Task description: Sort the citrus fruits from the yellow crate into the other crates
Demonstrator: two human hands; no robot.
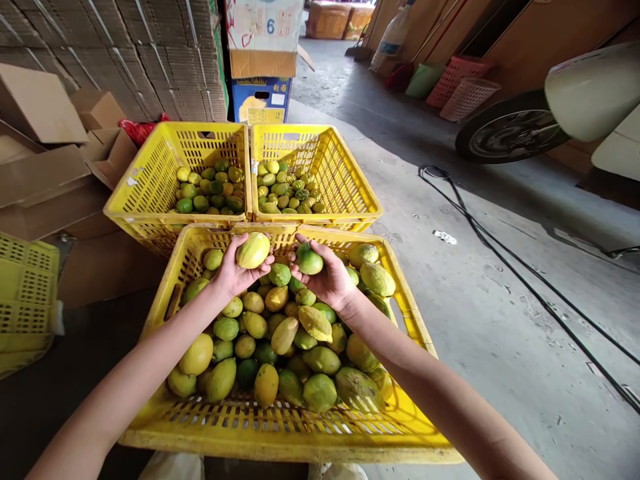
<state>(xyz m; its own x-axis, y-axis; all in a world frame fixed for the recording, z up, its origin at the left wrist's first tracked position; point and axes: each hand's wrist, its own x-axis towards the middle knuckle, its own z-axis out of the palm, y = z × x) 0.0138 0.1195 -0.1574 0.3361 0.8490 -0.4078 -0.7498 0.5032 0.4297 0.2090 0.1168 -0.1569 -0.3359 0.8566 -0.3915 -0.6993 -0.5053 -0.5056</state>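
My left hand (234, 270) is closed around a yellow lemon (253, 250), palm turned up. In my right hand (330, 273) rests a smaller green lemon (309, 259), with fingers curled under it. Both hands hover over the far part of a large yellow plastic crate (290, 452), apart from each other. Inside this crate lie many loose lemons (284, 335), yellow to dark green, some with blemished skin. Beyond it, a left crate (175, 215) and a right crate (320, 219) stand side by side, each with smaller yellow-green lemons at the bottom.
Flattened cardboard boxes (45, 177) and another yellow crate (25, 293) lie at the left. Stacked cartons (263, 60) stand behind the crates. On the concrete floor at right run black cables (480, 230), near a vehicle wheel (515, 130) and pink baskets (467, 87).
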